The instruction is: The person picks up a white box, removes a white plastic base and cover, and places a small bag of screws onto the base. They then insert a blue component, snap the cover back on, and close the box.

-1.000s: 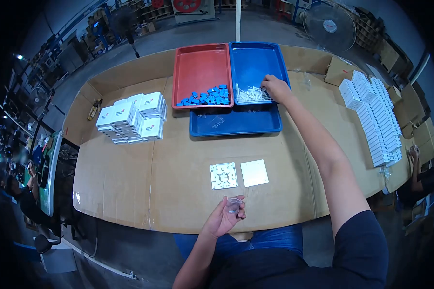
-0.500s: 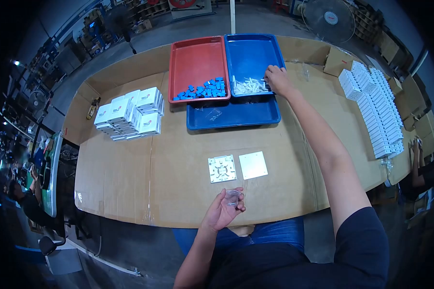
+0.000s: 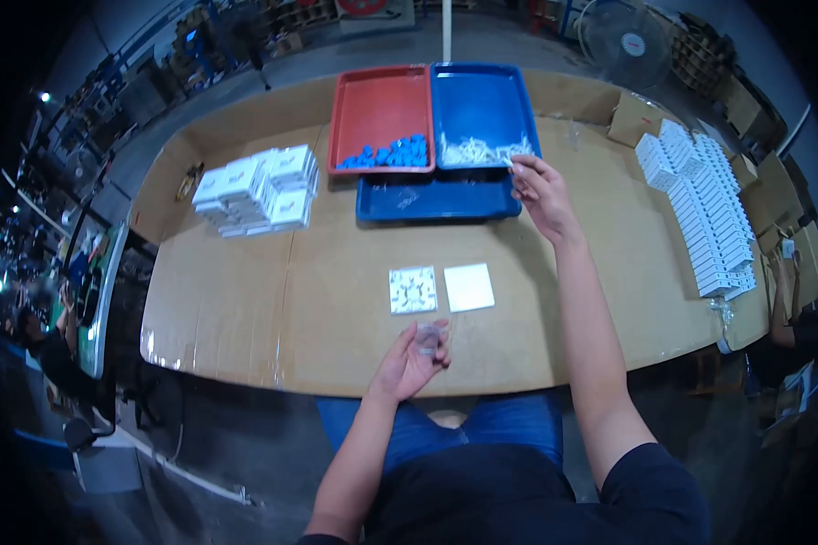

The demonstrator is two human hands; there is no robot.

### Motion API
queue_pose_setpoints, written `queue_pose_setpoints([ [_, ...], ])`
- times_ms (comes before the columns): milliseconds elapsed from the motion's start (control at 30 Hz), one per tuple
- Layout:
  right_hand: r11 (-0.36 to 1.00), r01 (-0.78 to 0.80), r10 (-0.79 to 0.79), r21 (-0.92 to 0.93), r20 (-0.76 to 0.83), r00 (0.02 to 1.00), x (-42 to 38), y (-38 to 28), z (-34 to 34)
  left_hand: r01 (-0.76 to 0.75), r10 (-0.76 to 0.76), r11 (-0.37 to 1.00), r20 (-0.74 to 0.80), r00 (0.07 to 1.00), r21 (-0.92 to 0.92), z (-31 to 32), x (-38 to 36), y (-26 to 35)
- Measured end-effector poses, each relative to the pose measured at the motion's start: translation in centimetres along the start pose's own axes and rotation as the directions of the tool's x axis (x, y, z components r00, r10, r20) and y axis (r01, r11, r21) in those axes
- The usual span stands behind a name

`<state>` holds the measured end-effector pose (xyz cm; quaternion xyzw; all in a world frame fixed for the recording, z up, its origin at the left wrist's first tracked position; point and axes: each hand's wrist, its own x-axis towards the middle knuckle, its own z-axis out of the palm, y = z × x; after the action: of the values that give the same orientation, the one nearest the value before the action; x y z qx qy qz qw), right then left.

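My left hand is closed around a small clear plastic bag near the table's front edge. Just beyond it lie a square white plate with a cut-out pattern and a plain white square plate, side by side. My right hand is at the front right corner of the blue tray, fingertips pinched on what looks like a slim white plastic piece. Similar white plastic pieces lie in a heap along that tray's near side.
A red tray with blue pieces stands left of the blue one. Under both sits another blue tray. White boxes are stacked at left, and rows of white units at right. Cardboard walls edge the table.
My right hand has drawn back from the heap of white pieces toward me, out over the tray's near edge. My left hand still holds the bag. The whole view has shifted slightly.
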<state>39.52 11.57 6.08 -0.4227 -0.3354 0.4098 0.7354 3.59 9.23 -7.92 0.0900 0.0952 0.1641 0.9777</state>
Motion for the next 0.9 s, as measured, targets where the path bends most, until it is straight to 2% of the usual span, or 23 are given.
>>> queue_pose_setpoints([
  [133,0.987,-0.158,0.159,0.021,-0.067,0.985,-9.4,4.9,-0.3,-0.028,0.028,0.999,-0.012,1.000,0.038,-0.2,-0.1,-0.1],
  [200,0.975,-0.215,0.219,0.054,-0.091,0.971,-14.0,6.9,0.4,-0.031,0.029,0.998,0.035,0.999,0.058,0.0,-0.2,-0.1],
  [267,0.946,-0.320,0.325,0.059,-0.190,0.926,-18.0,8.0,2.6,-0.032,0.030,0.997,0.031,0.999,0.066,-0.1,-0.3,-0.2],
  [300,0.944,-0.321,0.329,0.070,-0.190,0.925,-19.3,8.5,3.1,-0.030,0.026,0.996,0.052,0.998,0.082,0.0,-0.3,-0.1],
  [367,0.920,-0.389,0.381,-0.043,-0.125,0.916,-20.8,9.2,3.6,-0.031,0.025,0.994,0.052,0.998,0.101,0.1,-0.3,0.0],
  [533,0.919,-0.387,0.380,-0.078,-0.097,0.920,-21.1,8.2,6.0,-0.038,0.032,0.993,0.046,0.998,0.116,0.4,-0.6,-0.2],
  [633,0.928,-0.349,0.337,-0.128,-0.108,0.935,-20.6,7.4,6.8,-0.059,0.050,0.989,0.066,0.997,0.139,0.2,-0.6,-0.2],
  [700,0.944,-0.271,0.271,-0.190,-0.031,0.962,-20.3,7.2,7.0,-0.071,0.059,0.980,0.067,0.996,0.188,-0.1,-0.7,-0.3],
  [833,0.933,-0.224,0.228,-0.281,-0.021,0.973,-19.2,6.6,8.1,-0.082,0.066,0.979,0.093,0.994,0.185,0.1,-0.5,-0.2],
  [900,0.935,-0.187,0.198,-0.300,0.009,0.980,-18.5,6.7,8.3,-0.061,0.053,0.982,0.050,0.997,0.178,0.3,-0.6,-0.3],
])
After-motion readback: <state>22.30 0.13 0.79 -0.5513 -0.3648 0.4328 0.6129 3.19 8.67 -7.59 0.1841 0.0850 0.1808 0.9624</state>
